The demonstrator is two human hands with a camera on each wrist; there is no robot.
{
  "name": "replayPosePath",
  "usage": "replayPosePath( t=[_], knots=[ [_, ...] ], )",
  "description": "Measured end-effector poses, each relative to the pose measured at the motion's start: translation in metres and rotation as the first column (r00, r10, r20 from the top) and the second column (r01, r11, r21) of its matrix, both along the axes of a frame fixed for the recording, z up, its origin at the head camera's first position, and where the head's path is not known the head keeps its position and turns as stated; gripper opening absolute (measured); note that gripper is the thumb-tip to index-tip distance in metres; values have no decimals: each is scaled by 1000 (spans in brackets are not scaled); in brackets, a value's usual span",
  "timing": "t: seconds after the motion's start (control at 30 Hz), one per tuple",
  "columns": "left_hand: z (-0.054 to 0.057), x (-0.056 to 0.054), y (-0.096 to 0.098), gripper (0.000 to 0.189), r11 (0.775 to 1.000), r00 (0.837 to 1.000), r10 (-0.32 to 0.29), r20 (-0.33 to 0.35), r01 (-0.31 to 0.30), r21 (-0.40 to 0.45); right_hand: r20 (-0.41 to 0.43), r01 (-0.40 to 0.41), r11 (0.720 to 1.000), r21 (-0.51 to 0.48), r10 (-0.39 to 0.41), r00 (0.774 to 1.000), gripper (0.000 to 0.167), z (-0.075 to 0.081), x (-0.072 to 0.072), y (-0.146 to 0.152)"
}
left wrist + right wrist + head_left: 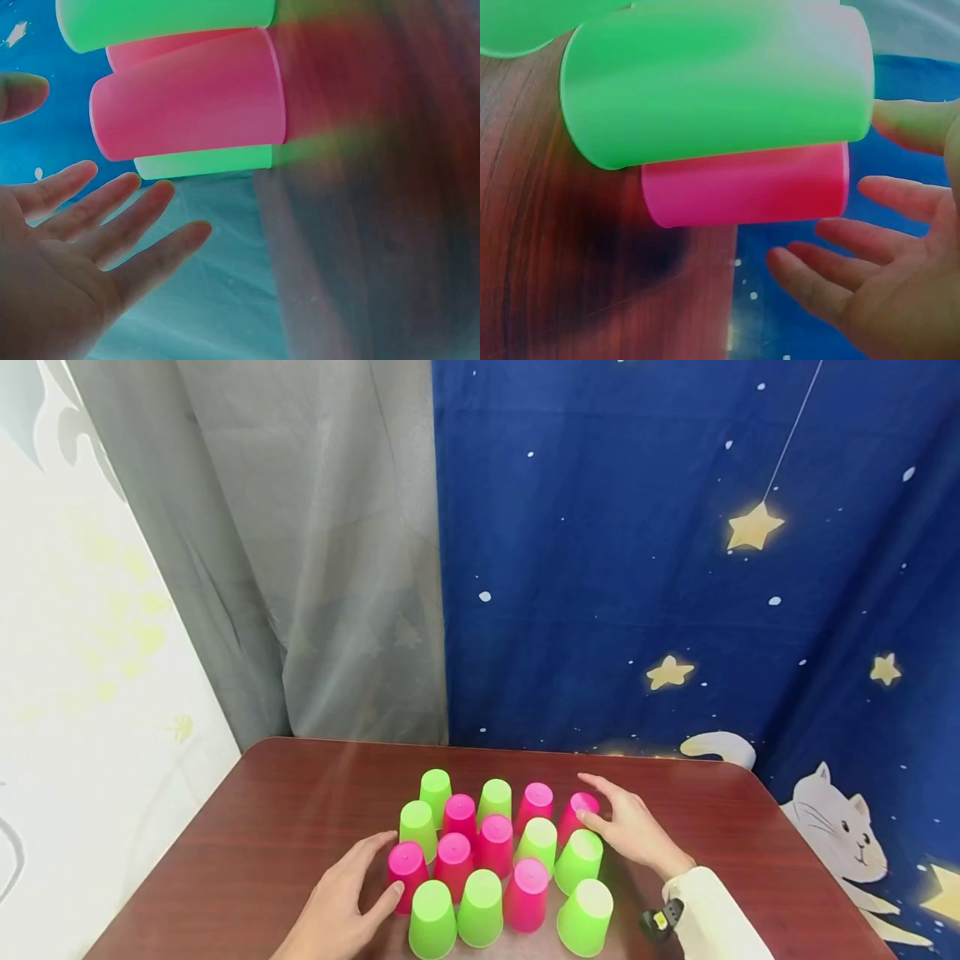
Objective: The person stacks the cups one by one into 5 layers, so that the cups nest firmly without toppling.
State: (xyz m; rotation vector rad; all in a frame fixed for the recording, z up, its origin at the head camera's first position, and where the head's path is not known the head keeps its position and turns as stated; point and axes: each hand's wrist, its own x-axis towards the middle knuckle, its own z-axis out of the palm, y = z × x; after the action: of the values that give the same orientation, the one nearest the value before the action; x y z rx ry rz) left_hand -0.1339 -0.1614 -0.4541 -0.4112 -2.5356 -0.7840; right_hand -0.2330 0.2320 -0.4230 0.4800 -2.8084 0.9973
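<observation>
Several pink and green plastic cups stand upside down in close rows on the table. My left hand (pixel 341 893) is at the left side of the group, fingers spread beside a pink cup (pixel 407 867). In the left wrist view the fingers of the left hand (pixel 82 247) are extended, and the pink cup (pixel 187 97) lies beyond their tips. My right hand (pixel 630 822) reaches to the far right pink cup (pixel 573 814), thumb overlapping it in the head view. The right wrist view shows spread fingers of that hand (pixel 885 262) near a green cup (pixel 720 82) and a pink cup (pixel 750 186).
A dark red-brown wooden table (pixel 225 860) carries the cups. Behind it hang a grey curtain (pixel 360 568) and a blue curtain (pixel 585 568) with stars. A green cup (pixel 585 917) stands at the near right of the group, slightly apart from its neighbours.
</observation>
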Motion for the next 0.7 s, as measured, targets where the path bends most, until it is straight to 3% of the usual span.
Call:
replayPosePath(
  t=[0.13, 0.37, 0.57, 0.7],
  knots=[
    [-5, -1, 2, 56, 999, 999, -28, -21, 28, 23, 48, -11, 999, -45, 13, 999, 57, -5, -5, 2],
    [-8, -1, 4, 55, 999, 999, -30, -14, 30, 34, 57, -20, 997, -68, 24, 998, 57, -10, -8, 4],
    [-8, -1, 6, 53, 999, 999, -10, 34, 9, 44, 82, -32, 994, -102, 41, 996, 53, -11, -11, 5],
    [-4, -1, 8, 51, 996, 991, -10, 135, -2, 90, 105, -32, 991, -131, 46, 993, 49, -14, -14, 7]
  ],
)
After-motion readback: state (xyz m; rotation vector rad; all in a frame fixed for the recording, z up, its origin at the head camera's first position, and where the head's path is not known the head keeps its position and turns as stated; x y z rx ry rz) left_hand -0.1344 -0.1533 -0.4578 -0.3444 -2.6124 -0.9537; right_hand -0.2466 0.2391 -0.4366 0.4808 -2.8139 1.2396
